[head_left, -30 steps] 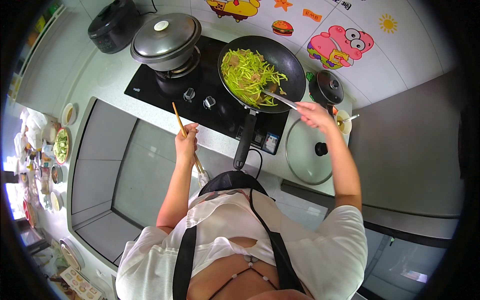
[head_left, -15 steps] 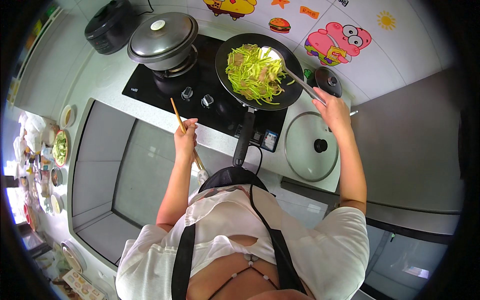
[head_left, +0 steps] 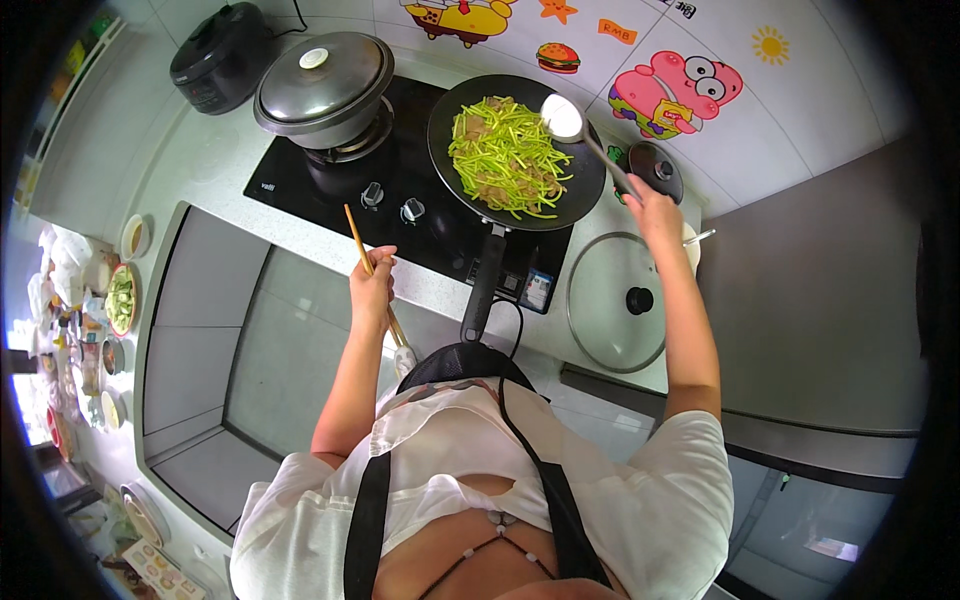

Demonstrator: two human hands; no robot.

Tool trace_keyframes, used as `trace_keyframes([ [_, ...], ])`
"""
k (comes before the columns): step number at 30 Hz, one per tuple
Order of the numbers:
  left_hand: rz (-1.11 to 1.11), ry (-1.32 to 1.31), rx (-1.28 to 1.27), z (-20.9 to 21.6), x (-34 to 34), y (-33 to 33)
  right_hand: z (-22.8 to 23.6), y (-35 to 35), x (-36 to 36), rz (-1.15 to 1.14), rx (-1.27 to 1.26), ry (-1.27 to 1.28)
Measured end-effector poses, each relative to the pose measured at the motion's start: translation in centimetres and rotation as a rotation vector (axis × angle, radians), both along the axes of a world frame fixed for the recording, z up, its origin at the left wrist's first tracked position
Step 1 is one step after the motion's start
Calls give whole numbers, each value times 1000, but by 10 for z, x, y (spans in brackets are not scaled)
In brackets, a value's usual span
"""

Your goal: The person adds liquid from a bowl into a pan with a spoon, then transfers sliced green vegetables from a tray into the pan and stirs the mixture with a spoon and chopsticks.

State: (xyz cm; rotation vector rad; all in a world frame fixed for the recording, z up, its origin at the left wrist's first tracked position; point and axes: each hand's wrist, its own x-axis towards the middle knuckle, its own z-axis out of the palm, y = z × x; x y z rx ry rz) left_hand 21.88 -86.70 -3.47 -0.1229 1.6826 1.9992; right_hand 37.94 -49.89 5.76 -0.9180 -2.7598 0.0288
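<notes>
Wok (head_left: 585, 182) holds green stems (head_left: 510, 150) — right hand (head_left: 655, 212) grips a spatula (head_left: 563, 118), left hand (head_left: 372, 284) chopsticks (head_left: 356, 232).

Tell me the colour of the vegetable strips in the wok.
The vegetable strips are bright yellow-green, seen best in the head view.

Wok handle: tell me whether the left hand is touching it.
Apart. The head view shows a strip of pale countertop plainly between the left hand and the wok handle.

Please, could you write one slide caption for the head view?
The right hand holds a long-handled utensil over a pan of green strips; the left hand grips chopsticks.
</notes>
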Motion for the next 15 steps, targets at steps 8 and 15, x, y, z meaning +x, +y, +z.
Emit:
trace_keyframes([
  [8, -2, 4, 11, 1, 0, -2, -16, -28, -33, -111, -1155, 130],
  [15, -24, 10, 39, 3, -1, -1, 18, -30, 21, 218, -449, 195],
])
